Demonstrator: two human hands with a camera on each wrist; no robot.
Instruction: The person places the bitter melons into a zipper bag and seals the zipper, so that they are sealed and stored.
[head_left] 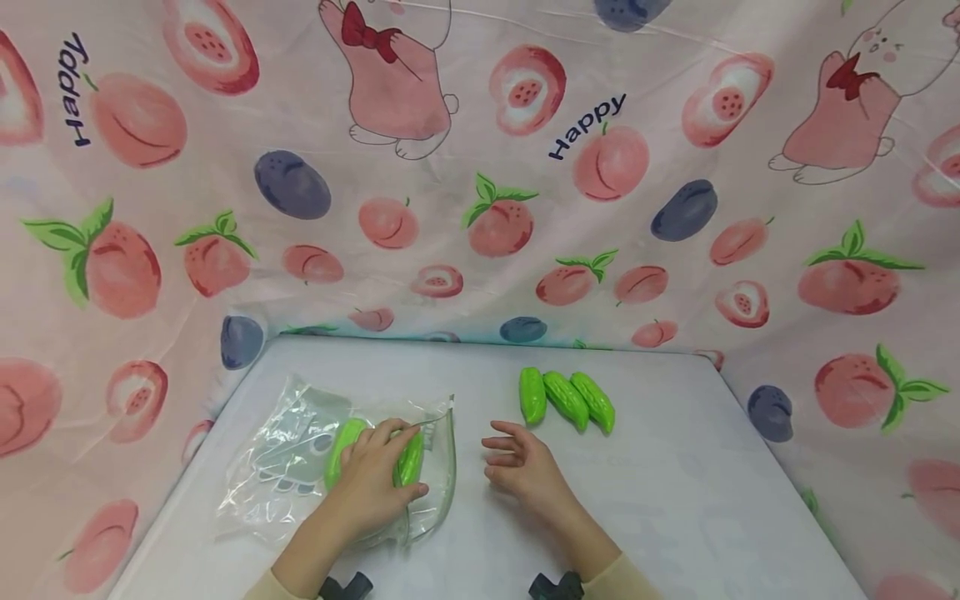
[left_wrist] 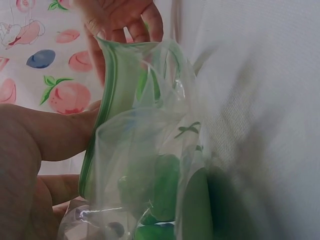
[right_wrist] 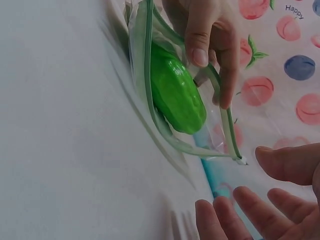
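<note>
A clear zip bag (head_left: pixel 262 492) with a green-edged opening lies on the left of the table. My left hand (head_left: pixel 371 479) pinches the upper edge of its mouth between thumb and fingers, so the mouth gapes to the right. Inside are bright green, bumpy vegetables like bitter gourds; one gourd (right_wrist: pixel 177 92) shows just within the opening. My right hand (head_left: pixel 528 471) holds nothing, its fingers relaxed and apart, a short way right of the mouth. Beyond it lie three similar gourds, a left one (head_left: pixel 532 395), a middle one (head_left: pixel 566 402) and a right one (head_left: pixel 594 402).
The white table (head_left: pixel 675 500) runs back to a hanging cloth (head_left: pixel 450 308) printed with peaches and rabbits, which also borders both sides. Dark wrist mounts (head_left: pixel 557 586) show at the bottom, by the cuffs.
</note>
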